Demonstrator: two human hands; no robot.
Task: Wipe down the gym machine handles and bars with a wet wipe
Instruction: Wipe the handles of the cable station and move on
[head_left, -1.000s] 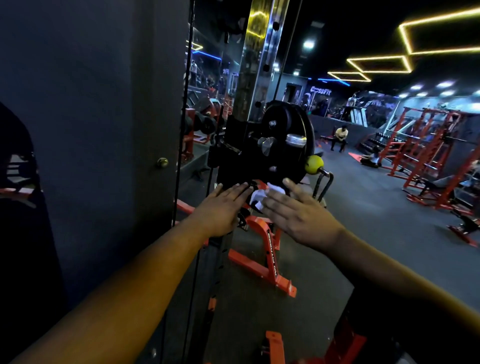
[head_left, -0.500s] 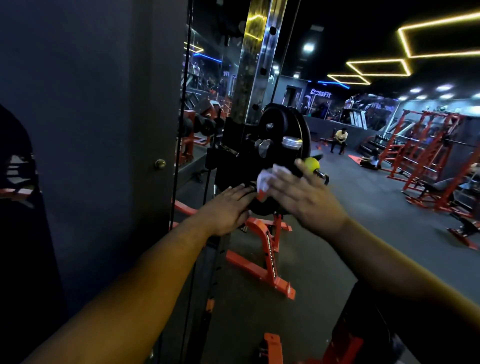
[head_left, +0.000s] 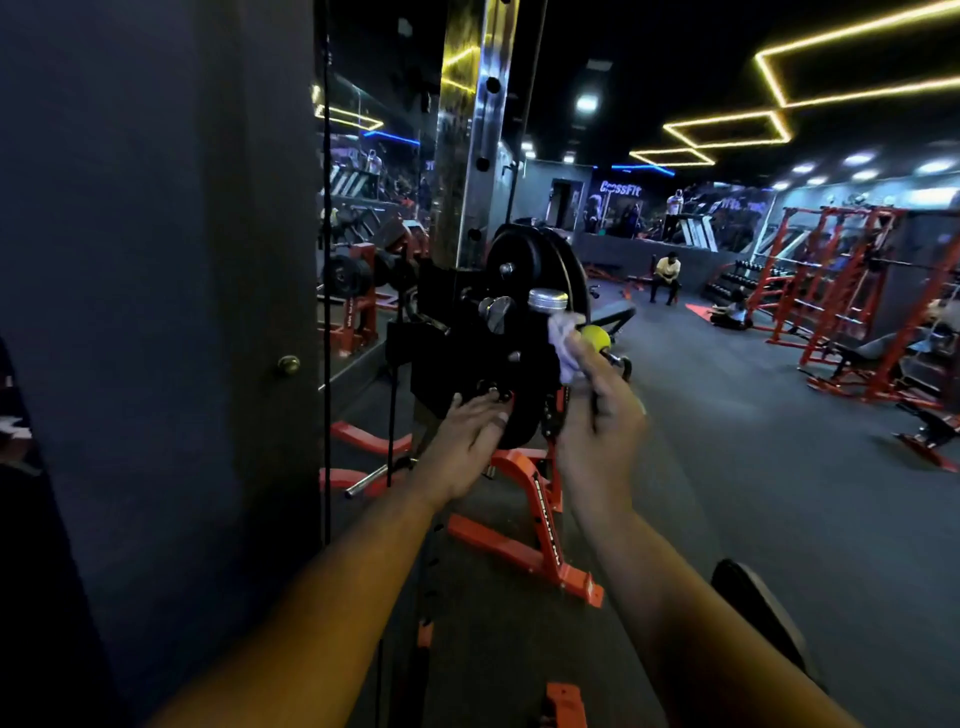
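The right hand (head_left: 597, 415) pinches the wet wipe (head_left: 565, 343) against the yellow-tipped handle (head_left: 597, 339) (soft, limp cloth, best bunched round the stiff bar), while the left hand (head_left: 465, 447) rests open-fingered on the black weight plate (head_left: 519, 312).

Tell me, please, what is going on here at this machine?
A person is cleaning a gym machine. The right hand holds a crumpled white wet wipe up against the yellow knob on a handle beside the black weight plate. The left hand rests with straight fingers on the lower part of the black carriage. The orange frame below is not being touched.
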